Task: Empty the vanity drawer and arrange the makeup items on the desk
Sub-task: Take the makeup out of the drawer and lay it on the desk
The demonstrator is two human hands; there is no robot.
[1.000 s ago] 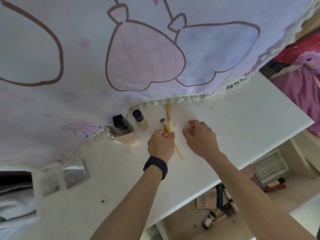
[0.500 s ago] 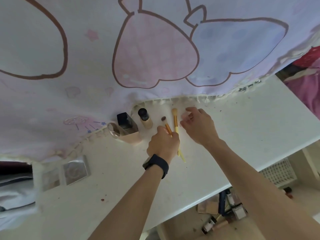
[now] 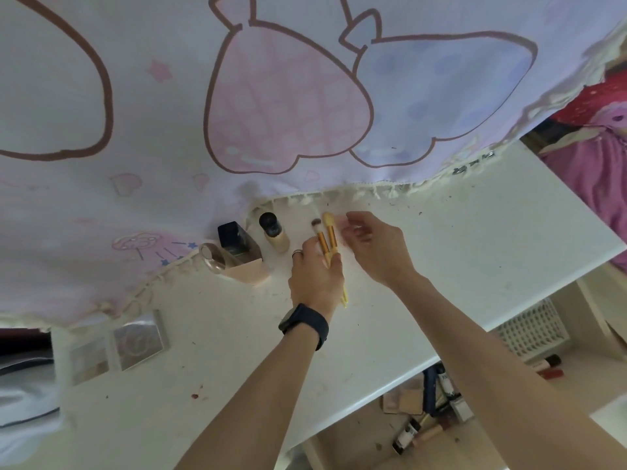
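Two makeup brushes lie side by side on the white desk [image 3: 475, 252] near its back edge: a brown-tipped brush [image 3: 318, 231] and a yellow brush [image 3: 329, 232]. My left hand [image 3: 317, 278], with a ring and a black watch, rests straight fingers on their handles; the yellow handle's end sticks out by my wrist. Just right of the brush heads my right hand [image 3: 376, 247] hovers with loosely curled fingers, holding nothing I can make out. Left of the brushes stand a black-capped foundation bottle [image 3: 274, 234] and a black square-capped bottle [image 3: 235, 240], with a pink bottle [image 3: 246, 268] lying beside them.
A printed cloth [image 3: 271, 96] hangs over the desk's back edge. Two flat compacts [image 3: 139, 340] lie at the desk's left. Below the front edge, the open drawer [image 3: 437, 401] holds several tubes and bottles. A white basket [image 3: 529, 330] sits lower right.
My left hand pushed the two brushes toward the back edge and went from gripping them to lying flat on them. My right hand moved back alongside the brush heads.
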